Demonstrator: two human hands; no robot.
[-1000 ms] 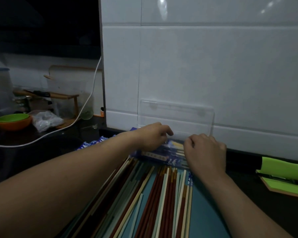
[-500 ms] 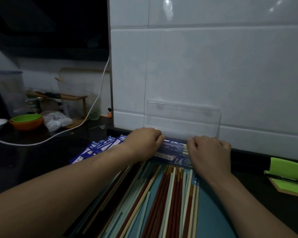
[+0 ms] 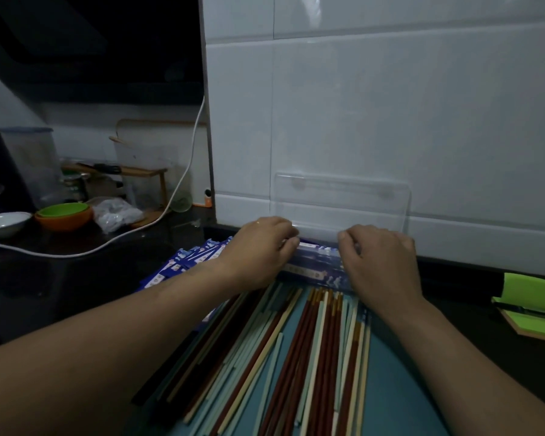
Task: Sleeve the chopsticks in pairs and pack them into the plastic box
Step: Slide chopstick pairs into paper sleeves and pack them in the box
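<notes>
A clear plastic box lies at the foot of the white tiled wall, its lid standing open against the tiles. Blue sleeved chopsticks fill it. My left hand curls over the box's left end and my right hand curls over its right end, fingertips near the far rim. Several loose red, cream and pale green chopsticks lie on a teal mat in front. Empty blue sleeves lie fanned to the left, partly under my left forearm.
A green notebook with a pen sits at the right. On the dark counter to the left are a white cable, stacked orange and green bowls, a white dish and a plastic bag.
Both hands have slid from the sleeves in the middle outward and back, toward the box's far rim. The camera has shifted a little to the left.
</notes>
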